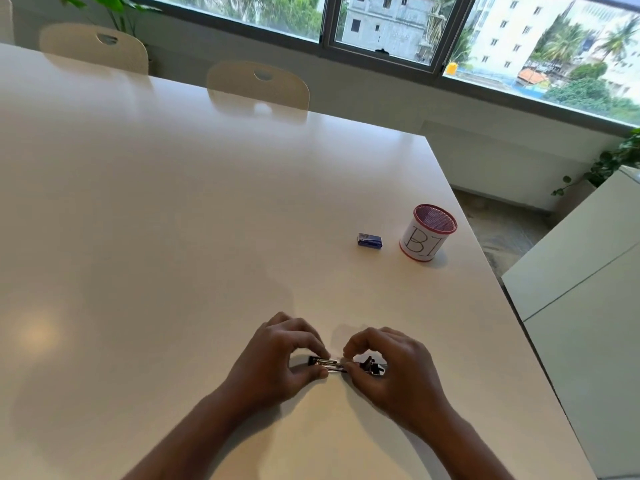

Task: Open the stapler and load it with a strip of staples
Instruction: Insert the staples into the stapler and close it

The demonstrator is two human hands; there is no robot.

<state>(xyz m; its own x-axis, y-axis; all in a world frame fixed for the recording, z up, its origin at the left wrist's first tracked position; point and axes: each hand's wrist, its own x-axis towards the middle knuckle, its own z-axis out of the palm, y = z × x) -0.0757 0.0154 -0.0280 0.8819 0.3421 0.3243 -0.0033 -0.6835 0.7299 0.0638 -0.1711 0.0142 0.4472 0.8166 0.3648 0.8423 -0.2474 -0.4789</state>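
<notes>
Nearest the camera, two bare forearms reach onto the white bench (173,220) and meet over a small metal stapler (346,364) lying flat on its surface. The left hand (277,358) has its grip pinched on the stapler's left end, thumb below and fingertips above the shiny rail. The right hand (391,365) arches over the right end, where the darker part of the mechanism shows beneath the palm; its thumb and forefinger are closed on the stapler near its middle, almost touching the left fingertips. Whether a strip of staples already lies in the rail is too small to tell.

Farther out, to the right, a small blue box (370,241) lies on the bench, well apart from the hands. Just beside it, nearer the bench's right edge, stands a round mesh pen cup (427,233) with a red rim and a white paper wrap bearing hand-drawn letters.

Beyond the far edge of the bench, two pale chair backs (258,86) stand tucked in, and behind them a wide window (398,26) shows buildings and trees.
</notes>
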